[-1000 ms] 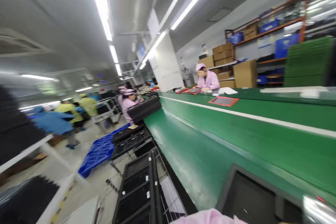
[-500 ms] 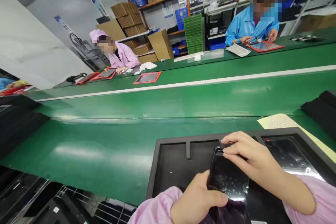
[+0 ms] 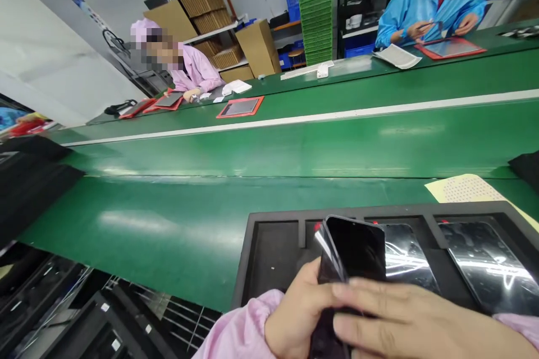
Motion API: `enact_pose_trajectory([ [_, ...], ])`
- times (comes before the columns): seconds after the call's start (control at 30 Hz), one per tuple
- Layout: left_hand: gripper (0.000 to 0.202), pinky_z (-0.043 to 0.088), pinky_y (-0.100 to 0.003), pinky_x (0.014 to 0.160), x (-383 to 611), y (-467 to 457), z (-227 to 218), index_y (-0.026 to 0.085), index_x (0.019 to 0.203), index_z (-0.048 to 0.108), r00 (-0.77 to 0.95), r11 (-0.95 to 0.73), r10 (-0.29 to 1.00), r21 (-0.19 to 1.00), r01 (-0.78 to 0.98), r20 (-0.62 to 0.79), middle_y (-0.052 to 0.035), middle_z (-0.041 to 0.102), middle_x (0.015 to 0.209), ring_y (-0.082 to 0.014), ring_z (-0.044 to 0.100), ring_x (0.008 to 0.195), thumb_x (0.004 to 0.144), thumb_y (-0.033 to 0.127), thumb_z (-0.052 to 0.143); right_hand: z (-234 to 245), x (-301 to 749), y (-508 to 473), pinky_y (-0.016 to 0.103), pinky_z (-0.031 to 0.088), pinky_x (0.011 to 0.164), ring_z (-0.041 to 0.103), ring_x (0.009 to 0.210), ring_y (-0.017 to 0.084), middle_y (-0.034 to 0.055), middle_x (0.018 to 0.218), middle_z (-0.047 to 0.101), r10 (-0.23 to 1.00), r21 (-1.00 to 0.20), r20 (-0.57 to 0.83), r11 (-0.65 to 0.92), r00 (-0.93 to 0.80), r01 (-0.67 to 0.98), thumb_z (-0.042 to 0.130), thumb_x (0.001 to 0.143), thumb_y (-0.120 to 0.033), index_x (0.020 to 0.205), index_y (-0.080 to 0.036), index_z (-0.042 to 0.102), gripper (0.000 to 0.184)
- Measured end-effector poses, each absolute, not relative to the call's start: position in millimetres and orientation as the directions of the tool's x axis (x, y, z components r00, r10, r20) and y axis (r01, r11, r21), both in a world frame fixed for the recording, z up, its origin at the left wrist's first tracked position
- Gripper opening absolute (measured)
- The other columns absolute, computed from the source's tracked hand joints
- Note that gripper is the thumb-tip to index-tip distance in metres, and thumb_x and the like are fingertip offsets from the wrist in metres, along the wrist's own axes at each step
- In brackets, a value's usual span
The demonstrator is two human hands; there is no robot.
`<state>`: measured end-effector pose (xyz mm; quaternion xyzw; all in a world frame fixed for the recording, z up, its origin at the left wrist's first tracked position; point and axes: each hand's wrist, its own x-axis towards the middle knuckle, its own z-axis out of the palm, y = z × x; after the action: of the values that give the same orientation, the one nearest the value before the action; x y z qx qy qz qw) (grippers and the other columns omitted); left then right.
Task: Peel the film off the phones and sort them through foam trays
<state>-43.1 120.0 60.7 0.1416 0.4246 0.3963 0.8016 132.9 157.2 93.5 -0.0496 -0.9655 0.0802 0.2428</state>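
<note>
My left hand grips a black glass-fronted phone or phone screen by its left side, tilted above the foam tray. A clear film stands away from the screen's left edge, catching the light. Across the lower part of the screen lies my right hand, fingers stretched out and pointing left, the tips close to my left thumb. The right thumb is hidden below the hand. Two more shiny dark screens, a middle one and a right one, rest in the tray's compartments.
A yellow sticker sheet lies behind the tray on the green bench. Black foam pieces stand at left, with a wire rack below. Across the bench two people work beside red-framed panels.
My right hand has moved from the screen's top edge down across its lower part. The upper screen now looks smooth black, and a film shows at its left. The view has shifted.
</note>
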Motion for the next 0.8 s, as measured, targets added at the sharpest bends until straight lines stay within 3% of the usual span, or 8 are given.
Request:
enact_pose_trajectory([
  [0.17, 0.029, 0.042, -0.028, 0.072, -40.3, 120.8, 51.1, 0.012, 0.08, 0.068, 0.356, 0.608, 0.763, 0.411, -0.679, -0.539, -0.0055, 0.067, 0.074, -0.0198, 0.061, 0.076, 0.066, 0.036, 0.072, 62.2, 139.3, 161.7, 0.044, 0.04, 0.09, 0.048, 0.11, 0.027, 0.008, 0.116, 0.058, 0.439, -0.285, 0.531, 0.898, -0.725, 0.335, 0.04, 0.097, -0.021, 0.082, -0.02, 0.063, 0.028],
  [0.23, 0.027, 0.043, -0.032, 0.078, -39.0, 122.1, 50.6, 0.012, 0.079, 0.067, 0.323, 0.587, 0.771, 0.419, -0.692, -0.549, -0.0059, 0.068, 0.074, -0.0232, 0.062, 0.084, 0.066, 0.036, 0.071, 53.7, 138.8, 167.3, 0.044, 0.041, 0.081, 0.051, 0.1, 0.027, 0.0093, 0.106, 0.059, 0.496, -0.307, 0.544, 0.868, -0.677, 0.39, 0.046, 0.096, -0.025, 0.075, -0.02, 0.059, 0.025],
  [0.43, 0.03, 0.042, -0.036, 0.09, -36.9, 125.4, 56.5, 0.012, 0.083, 0.066, 0.344, 0.648, 0.723, 0.416, -0.638, -0.599, -0.0077, 0.069, 0.086, -0.0291, 0.059, 0.102, 0.063, 0.034, 0.071, 45.5, 129.9, 177.2, 0.042, 0.044, 0.071, 0.053, 0.087, 0.026, 0.0086, 0.09, 0.059, 0.672, -0.367, 0.511, 0.734, -0.536, 0.571, 0.038, 0.097, -0.029, 0.064, -0.02, 0.048, 0.036],
  [0.57, 0.03, 0.043, -0.037, 0.091, -37.0, 127.1, 55.4, 0.011, 0.082, 0.066, 0.329, 0.628, 0.74, 0.43, -0.648, -0.586, -0.0078, 0.07, 0.084, -0.0296, 0.059, 0.101, 0.062, 0.033, 0.071, 44.1, 132.5, 178.5, 0.044, 0.045, 0.073, 0.054, 0.093, 0.027, 0.0091, 0.094, 0.061, 0.67, -0.374, 0.524, 0.735, -0.526, 0.565, 0.041, 0.095, -0.029, 0.066, -0.02, 0.052, 0.033],
  [0.63, 0.029, 0.043, -0.038, 0.09, -37.9, 128.4, 53.9, 0.012, 0.082, 0.066, 0.279, 0.577, 0.777, 0.46, -0.675, -0.564, -0.0064, 0.07, 0.08, -0.0293, 0.061, 0.099, 0.062, 0.032, 0.071, 45.8, 134.7, 177.1, 0.049, 0.042, 0.083, 0.053, 0.102, 0.029, 0.0096, 0.101, 0.062, 0.624, -0.381, 0.549, 0.779, -0.556, 0.498, 0.041, 0.097, -0.032, 0.075, -0.02, 0.056, 0.029],
  [0.73, 0.027, 0.045, -0.04, 0.088, -41.6, 130.9, 53.9, 0.014, 0.083, 0.064, 0.119, 0.428, 0.859, 0.569, -0.702, -0.498, -0.0041, 0.07, 0.078, -0.0281, 0.063, 0.093, 0.063, 0.032, 0.07, 54.8, 134.6, 170.1, 0.051, 0.032, 0.101, 0.054, 0.109, 0.026, 0.0081, 0.103, 0.066, 0.421, -0.377, 0.54, 0.895, -0.729, 0.237, 0.034, 0.1, -0.045, 0.099, -0.019, 0.059, 0.035],
  [0.8, 0.025, 0.045, -0.04, 0.087, -46.1, 132.2, 55.9, 0.015, 0.084, 0.062, -0.033, 0.315, 0.898, 0.693, -0.648, -0.439, -0.0033, 0.069, 0.079, -0.0268, 0.064, 0.091, 0.064, 0.029, 0.069, 64.2, 133.4, 163.8, 0.041, 0.037, 0.102, 0.061, 0.1, 0.021, 0.0065, 0.095, 0.068, 0.287, -0.393, 0.517, 0.917, -0.807, 0.074, 0.027, 0.1, -0.05, 0.108, -0.017, 0.057, 0.046],
])
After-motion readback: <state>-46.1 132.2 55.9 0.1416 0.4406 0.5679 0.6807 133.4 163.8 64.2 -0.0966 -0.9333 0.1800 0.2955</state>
